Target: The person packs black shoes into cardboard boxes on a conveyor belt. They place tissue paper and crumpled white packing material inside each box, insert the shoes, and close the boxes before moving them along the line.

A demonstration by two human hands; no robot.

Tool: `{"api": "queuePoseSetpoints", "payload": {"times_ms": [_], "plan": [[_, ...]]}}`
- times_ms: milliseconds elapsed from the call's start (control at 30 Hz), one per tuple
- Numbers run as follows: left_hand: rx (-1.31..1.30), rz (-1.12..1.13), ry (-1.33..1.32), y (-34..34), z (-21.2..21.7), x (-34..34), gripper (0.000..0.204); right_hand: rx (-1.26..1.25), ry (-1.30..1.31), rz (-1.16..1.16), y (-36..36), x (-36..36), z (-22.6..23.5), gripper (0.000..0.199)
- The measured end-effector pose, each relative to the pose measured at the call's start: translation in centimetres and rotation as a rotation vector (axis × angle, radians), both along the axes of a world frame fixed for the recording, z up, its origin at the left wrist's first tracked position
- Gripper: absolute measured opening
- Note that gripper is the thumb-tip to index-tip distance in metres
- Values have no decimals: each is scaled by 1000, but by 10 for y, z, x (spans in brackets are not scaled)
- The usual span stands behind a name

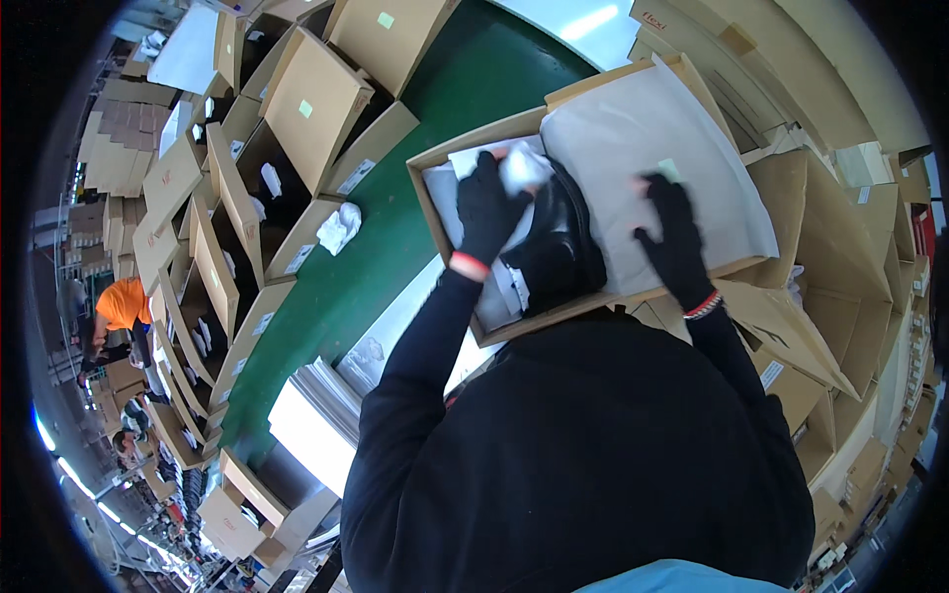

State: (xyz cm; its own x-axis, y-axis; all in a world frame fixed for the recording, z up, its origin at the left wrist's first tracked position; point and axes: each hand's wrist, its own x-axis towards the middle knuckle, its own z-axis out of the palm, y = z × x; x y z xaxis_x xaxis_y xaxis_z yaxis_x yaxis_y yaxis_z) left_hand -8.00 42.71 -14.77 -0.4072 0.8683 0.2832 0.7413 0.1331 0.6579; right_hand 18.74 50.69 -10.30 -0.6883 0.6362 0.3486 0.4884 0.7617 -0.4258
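Observation:
An open cardboard shoe box (427, 203) sits in front of me with a black leather boot (559, 247) lying in it. My left hand (484, 210), in a black glove with bare fingertips, curls its thumb and fingers round a crumpled wad of white paper (524, 168) at the boot's upper end. White paper (443, 203) lines the box beside the boot. Over the box's raised lid side spreads a large white paper sheet (623, 128). My right hand (674, 229), gloved alike and slightly blurred, is above that sheet with fingers apart, holding nothing.
On the green work surface (326, 287) lies another crumpled white paper (339, 228). Open shoe boxes (306, 109) line the left. A stack of white sheets (321, 410) stands near my left arm. More cardboard boxes (830, 247) crowd the right. A person in orange (124, 303) is far left.

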Motion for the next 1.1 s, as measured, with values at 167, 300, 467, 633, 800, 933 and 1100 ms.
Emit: {"api": "queuePoseSetpoints", "payload": {"times_ms": [167, 300, 467, 633, 800, 933, 1100], "plan": [[20, 24, 462, 74, -68, -22, 63, 321, -169, -505, 61, 85, -2, 68], [-44, 50, 495, 94, -101, -9, 57, 150, -277, -571, 84, 116, -22, 74], [-431, -19, 550, 107, -92, 0, 61, -105, 9, -511, 95, 117, -49, 70], [-62, -89, 352, 62, -58, -2, 70, 0, 63, -531, 88, 118, -7, 69], [-61, -83, -36, -17, -19, -22, 51, 171, 231, -594, 81, 138, 42, 55], [-42, -4, -155, -54, -19, -53, 37, 356, 335, -681, 85, 164, 106, 45], [21, -1, -209, -44, 31, -16, 30, 492, 412, -773, 90, 208, 138, 45]]}}
